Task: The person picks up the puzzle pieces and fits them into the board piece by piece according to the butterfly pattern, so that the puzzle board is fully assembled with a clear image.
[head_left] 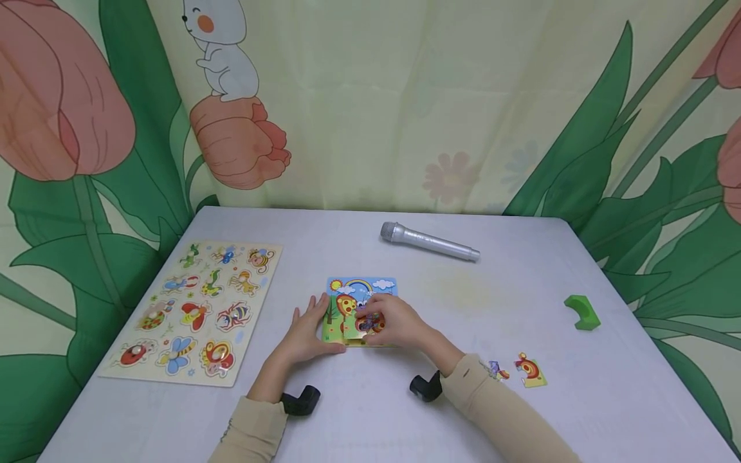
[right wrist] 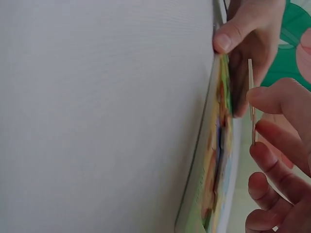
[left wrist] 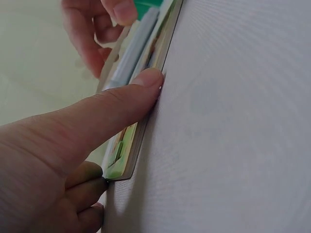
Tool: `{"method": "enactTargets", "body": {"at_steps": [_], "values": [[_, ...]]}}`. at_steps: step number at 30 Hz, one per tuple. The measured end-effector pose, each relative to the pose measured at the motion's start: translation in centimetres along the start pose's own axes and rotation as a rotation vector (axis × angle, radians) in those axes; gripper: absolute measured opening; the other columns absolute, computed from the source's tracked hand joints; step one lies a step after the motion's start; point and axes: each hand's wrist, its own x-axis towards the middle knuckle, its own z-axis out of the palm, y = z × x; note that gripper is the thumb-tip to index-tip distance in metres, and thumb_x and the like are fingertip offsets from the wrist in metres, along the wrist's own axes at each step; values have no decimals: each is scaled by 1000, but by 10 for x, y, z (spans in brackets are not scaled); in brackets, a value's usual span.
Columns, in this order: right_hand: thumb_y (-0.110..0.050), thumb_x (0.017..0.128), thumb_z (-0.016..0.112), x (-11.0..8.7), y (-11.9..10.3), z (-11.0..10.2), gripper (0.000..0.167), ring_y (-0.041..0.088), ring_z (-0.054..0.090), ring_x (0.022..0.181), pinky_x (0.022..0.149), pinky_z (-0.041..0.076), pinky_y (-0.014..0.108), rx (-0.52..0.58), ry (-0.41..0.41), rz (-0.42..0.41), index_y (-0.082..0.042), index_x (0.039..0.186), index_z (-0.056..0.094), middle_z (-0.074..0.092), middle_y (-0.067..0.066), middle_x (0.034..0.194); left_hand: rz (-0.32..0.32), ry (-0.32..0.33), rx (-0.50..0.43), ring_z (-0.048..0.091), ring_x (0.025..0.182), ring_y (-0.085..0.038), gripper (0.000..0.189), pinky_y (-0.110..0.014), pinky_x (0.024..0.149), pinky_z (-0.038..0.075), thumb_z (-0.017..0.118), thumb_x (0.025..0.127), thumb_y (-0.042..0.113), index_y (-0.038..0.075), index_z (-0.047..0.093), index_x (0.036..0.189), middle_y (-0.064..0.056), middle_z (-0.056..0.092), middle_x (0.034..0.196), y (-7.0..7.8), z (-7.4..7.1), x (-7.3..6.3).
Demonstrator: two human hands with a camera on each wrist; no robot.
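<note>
A small jigsaw puzzle board (head_left: 361, 283) lies on the table, with a sun, rainbow and animals printed on it. My left hand (head_left: 302, 334) rests at its near left corner, thumb (left wrist: 121, 104) pressing the near edge and fingers along the left side. Over the board, my right hand (head_left: 399, 320) pinches a puzzle piece (right wrist: 251, 90) between thumb and fingertips. That piece shows edge-on in the right wrist view, raised off the board. Part of the board is hidden under the right hand. Two loose puzzle pieces, one orange and yellow (head_left: 529, 370) and one purplish (head_left: 496, 370), lie beside the right forearm.
At the left lies a large wooden insect puzzle board (head_left: 197, 315). A silver toy microphone (head_left: 429, 242) is at the back, and a green curved block (head_left: 582, 312) at the right. A printed curtain (head_left: 370, 116) hangs behind the white table (head_left: 359, 431).
</note>
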Motion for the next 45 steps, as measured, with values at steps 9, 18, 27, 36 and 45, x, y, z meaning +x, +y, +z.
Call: {"method": "enactTargets", "body": {"at_steps": [9,18,27,36,45], "values": [[-22,68,77,18,-4,13,38,10,51,86,71,45,20,-56,-41,8,-14,104,71,58,-3,99,6,4,6,5,138,-31,108,-51,109,-8,82,63,35,-1,21,143,-14,18,149,-1,0,1],[-25,68,79,24,-6,19,35,7,48,79,67,43,18,-73,-50,10,-14,101,71,57,-6,92,14,6,3,5,138,-30,107,-51,109,-7,83,63,35,0,21,143,-14,18,149,-3,1,1],[-23,69,78,27,-11,19,33,7,45,74,61,41,17,-93,-70,-15,-12,99,72,55,-7,86,1,6,5,6,138,-30,107,-52,109,-7,83,63,35,0,22,143,-13,19,149,-3,1,1],[-23,71,78,30,-12,18,30,8,48,76,62,42,16,-86,-113,10,-12,98,72,56,-5,89,-2,4,12,6,138,-30,106,-52,109,-7,82,63,36,0,22,143,-13,19,149,-3,1,2],[-24,73,76,28,-16,17,31,9,47,78,62,40,17,-99,-138,25,-12,101,72,55,-4,92,3,-5,1,5,138,-30,108,-53,108,-7,82,63,37,-1,21,143,-13,18,149,-5,1,3]]}}
